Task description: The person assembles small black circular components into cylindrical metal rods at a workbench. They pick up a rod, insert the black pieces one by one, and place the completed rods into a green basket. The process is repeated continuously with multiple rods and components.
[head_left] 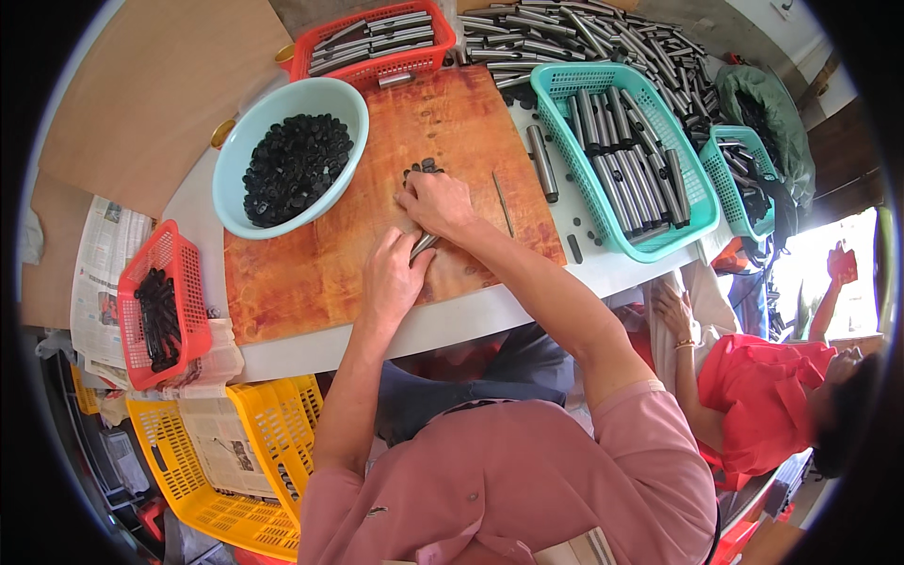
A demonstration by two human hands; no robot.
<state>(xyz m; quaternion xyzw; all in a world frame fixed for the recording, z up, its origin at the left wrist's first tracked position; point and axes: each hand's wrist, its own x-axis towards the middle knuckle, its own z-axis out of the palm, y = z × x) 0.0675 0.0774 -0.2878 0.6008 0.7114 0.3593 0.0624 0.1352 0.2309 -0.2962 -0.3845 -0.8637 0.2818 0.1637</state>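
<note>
Over the stained wooden board, my left hand is closed around a short metal tube, whose end shows between thumb and fingers. My right hand is just above it, fingers curled down; whatever they pinch is hidden. Beyond its knuckles lies a small group of black plugs on the board. A thin metal rod rests to the right of my right hand. Many more black plugs fill the pale blue basin at the board's left.
Metal tubes fill a red basket at the back and a green basket at right. A loose tube lies beside the green one. Tubes are piled at the far right. A smaller red basket stands left; a person in red sits right.
</note>
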